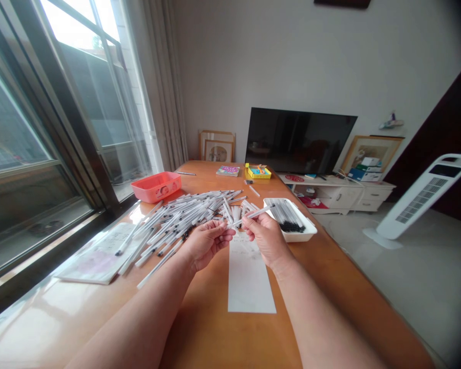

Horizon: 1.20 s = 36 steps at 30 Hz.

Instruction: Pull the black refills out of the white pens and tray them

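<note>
My right hand (265, 238) pinches a slim transparent pen (253, 215) between thumb and fingers, above the table. The pen's near end reaches the curled fingertips of my left hand (209, 243), though I cannot tell whether they grip it. A large loose pile of similar black-tipped pens (180, 220) lies just beyond and left of my left hand. Behind my right hand, a white rectangular tray (307, 233) holds a neat row of pens with black tips toward the near side. A white paper strip (249, 282) lies under and between my hands.
The orange wooden table (211, 333) runs along a window on the left. On it are a red plastic basket (156, 186), papers (96, 261), a booklet (228, 170) and a yellow box (258, 172). A TV (299, 141) and a white tower fan (422, 197) stand beyond.
</note>
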{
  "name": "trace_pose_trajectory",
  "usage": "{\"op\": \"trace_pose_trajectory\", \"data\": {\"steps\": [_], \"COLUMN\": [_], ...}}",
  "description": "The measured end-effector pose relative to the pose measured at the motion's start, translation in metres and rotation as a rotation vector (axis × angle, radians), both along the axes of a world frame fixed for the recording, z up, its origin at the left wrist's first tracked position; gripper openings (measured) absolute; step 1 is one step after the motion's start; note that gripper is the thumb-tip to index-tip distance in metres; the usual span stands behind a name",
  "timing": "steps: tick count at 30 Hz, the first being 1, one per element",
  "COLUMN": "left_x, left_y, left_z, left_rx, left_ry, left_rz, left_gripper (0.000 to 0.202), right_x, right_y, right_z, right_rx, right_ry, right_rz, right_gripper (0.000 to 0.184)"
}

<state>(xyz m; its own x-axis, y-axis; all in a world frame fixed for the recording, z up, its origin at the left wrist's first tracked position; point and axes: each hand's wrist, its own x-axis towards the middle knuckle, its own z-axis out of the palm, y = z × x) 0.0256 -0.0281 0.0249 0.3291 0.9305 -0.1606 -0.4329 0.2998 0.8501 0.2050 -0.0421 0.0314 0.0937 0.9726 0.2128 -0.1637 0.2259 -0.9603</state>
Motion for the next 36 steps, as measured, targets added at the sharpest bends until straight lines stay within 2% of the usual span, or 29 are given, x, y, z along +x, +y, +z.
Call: {"op": "trace_pose_trajectory", "data": {"steps": [7,12,15,22,28,36], "left_x": [0.001,0.005,0.009,0.016,0.02,0.02], "left_y": [-0.001,-0.007,-0.012,-0.018,-0.021,-0.02], "left_z": [-0.004,0.001,0.005,0.008,0.008,0.007], "left_rx": [0.063,0.159,0.24,0.418,0.439,0.473], "left_ry": [0.047,0.142,0.242,0.365,0.357,0.374], "left_rz": [-0.052,-0.071,-0.031,0.099,0.188,0.222], "left_gripper": [0.024,0.031,0.031,0.029,0.028,0.026], "right_x": [-0.002,0.0,0.001,-0.004,-0.011,-0.015], "right_y": [-0.002,0.0,0.002,0.001,0.0,-0.003], "right_z": [0.002,0.0,-0.002,-0.003,-0.001,0.003], "right_rx": [-0.036,-0.07,-0.074,-0.055,-0.021,0.004], "right_ry": [0.012,0.04,0.046,0.081,0.154,0.189], "right_rz": [0.029,-0.024,-0.048,-0.041,-0.024,0.006], "right_gripper": [0.027,0.037,0.043,0.043,0.039,0.037]}}
